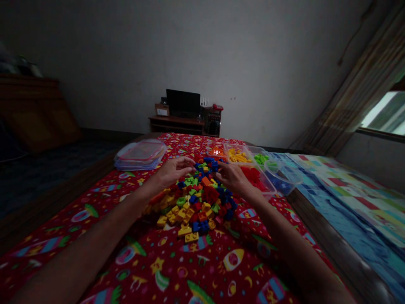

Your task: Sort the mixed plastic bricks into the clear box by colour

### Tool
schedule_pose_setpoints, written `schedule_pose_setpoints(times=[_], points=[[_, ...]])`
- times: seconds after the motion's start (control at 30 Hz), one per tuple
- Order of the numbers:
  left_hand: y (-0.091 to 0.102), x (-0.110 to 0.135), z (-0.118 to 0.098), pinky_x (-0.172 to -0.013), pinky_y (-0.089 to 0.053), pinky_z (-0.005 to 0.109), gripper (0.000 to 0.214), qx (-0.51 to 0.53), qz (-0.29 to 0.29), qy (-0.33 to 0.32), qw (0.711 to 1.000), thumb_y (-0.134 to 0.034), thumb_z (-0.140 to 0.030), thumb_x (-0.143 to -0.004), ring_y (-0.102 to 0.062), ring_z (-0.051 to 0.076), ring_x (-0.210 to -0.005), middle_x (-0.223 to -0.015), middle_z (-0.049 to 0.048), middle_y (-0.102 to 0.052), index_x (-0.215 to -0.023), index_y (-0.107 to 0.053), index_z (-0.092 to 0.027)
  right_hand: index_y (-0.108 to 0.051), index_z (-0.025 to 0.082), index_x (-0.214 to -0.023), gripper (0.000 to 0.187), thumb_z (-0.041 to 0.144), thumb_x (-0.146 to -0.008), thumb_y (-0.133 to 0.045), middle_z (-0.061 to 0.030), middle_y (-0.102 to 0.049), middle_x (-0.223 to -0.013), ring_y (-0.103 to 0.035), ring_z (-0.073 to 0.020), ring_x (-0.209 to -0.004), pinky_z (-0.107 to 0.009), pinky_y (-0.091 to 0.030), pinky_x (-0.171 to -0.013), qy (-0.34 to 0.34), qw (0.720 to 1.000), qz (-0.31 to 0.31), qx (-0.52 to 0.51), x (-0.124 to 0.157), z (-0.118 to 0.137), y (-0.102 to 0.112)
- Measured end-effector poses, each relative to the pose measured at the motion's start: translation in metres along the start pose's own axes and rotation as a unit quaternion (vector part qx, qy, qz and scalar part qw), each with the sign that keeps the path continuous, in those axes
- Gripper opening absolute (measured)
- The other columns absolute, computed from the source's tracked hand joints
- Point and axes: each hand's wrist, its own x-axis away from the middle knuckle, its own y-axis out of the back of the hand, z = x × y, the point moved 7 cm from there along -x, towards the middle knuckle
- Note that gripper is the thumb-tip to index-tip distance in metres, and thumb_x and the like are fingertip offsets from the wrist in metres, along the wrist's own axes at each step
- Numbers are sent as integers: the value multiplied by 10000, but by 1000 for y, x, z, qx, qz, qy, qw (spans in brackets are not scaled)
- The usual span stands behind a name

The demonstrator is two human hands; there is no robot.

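A heap of toy building bricks [190, 213] in yellow, blue, red, green and orange lies on the red patterned cloth [171, 270]. My left hand [175, 171] hovers at the heap's far left side, its thumb and fingers slightly apart, and no brick shows between them. Across from it, my right hand [233, 176] is over the far right side, close to some blue bricks [211, 164]. Its fingers are bent, with a gap between thumb and forefinger. The tips of the right fingers are partly hidden by the hand itself.
Clear plastic boxes at the far right hold orange bricks [216, 152], yellow bricks [238, 156], green bricks [261, 159] and red bricks [251, 175]. Beside them are a round clear tub [289, 177] and a bed [335, 190]. Stacked plastic lids [141, 154] lie far left.
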Motion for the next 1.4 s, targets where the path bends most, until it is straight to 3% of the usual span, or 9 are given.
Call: schedule_pose_setpoints(times=[0.13, 0.27, 0.5, 0.67, 0.8, 0.93, 1.13, 1.27, 1.4], points=[[25, -10, 15, -812, -524, 352, 346, -133, -34, -31, 990, -611, -469, -678, -659, 246, -918, -931, 56, -718, -860, -663, -179, -631, 152, -990, 206, 234, -853, -502, -70, -687, -807, -583, -157, -691, -245, -368, -626, -50, 996, -74, 30, 2, -45, 34], [33, -14, 28, -770, -525, 326, 406, -187, -40, -31, 981, -549, -511, -701, -657, 245, -889, -890, 57, -723, -891, -683, -178, -618, 133, -1129, 341, 249, -846, -467, -132, -696, -955, -613, -225, -875, -300, -405, -758, -144, 963, -176, 145, 19, -95, 78], [34, -10, 36, -931, -459, 375, 371, -330, -37, -24, 943, -485, -459, -737, -633, 281, -993, -1015, 95, -717, -888, -692, -191, -650, 136, -1101, 366, 185, -807, -439, -180, -681, -1009, -630, -281, -923, -337, -423, -713, -339, 898, -115, 255, 57, -165, 113], [46, -10, 63, -970, -436, 350, 551, -376, -14, 38, 926, -404, -540, -764, -584, 279, -1121, -1175, 119, -660, -1079, -645, -158, -648, 110, -1127, 390, 165, -776, -488, -186, -657, -1096, -600, -288, -1030, -353, -441, -793, -362, 902, -42, 232, 67, -188, 109], [40, -10, 71, -929, -452, 317, 566, -368, 25, 36, 929, -351, -571, -792, -593, 258, -1099, -1163, 86, -670, -1073, -649, -180, -637, 122, -1162, 387, 233, -827, -478, -158, -671, -1091, -601, -258, -1022, -336, -437, -828, -291, 926, -83, 224, 50, -167, 106], [26, -10, 63, -837, -479, 287, 507, -343, 68, 17, 937, -404, -577, -790, -636, 250, -982, -1047, 60, -717, -994, -691, -212, -662, 168, -1117, 346, 234, -866, -432, -126, -706, -938, -624, -219, -833, -293, -418, -697, -196, 953, -117, 201, 27, -112, 88], [20, -12, 52, -762, -489, 286, 407, -342, 52, -23, 938, -547, -492, -694, -650, 239, -843, -962, 73, -729, -916, -735, -207, -682, 175, -846, 263, 175, -858, -420, -73, -642, -690, -484, -133, -554, -256, -238, -517, -37, 990, 31, 133, 10, -19, 10], [22, -14, 56, -713, -495, 292, 374, -323, 17, -16, 946, -577, -425, -650, -645, 227, -783, -862, 60, -731, -899, -737, -197, -641, 175, -787, 236, 174, -874, -422, -37, -568, -611, -357, -101, -486, -280, -165, -513, 7, 991, 64, 118, 14, 3, -24], [28, -12, 59, -723, -492, 303, 330, -286, -24, 11, 958, -596, -399, -640, -647, 229, -772, -827, 46, -738, -859, -736, -196, -621, 158, -811, 215, 141, -877, -417, -36, -569, -671, -341, -102, -533, -277, -173, -531, 43, 991, 84, 97, 20, 10, -38]])
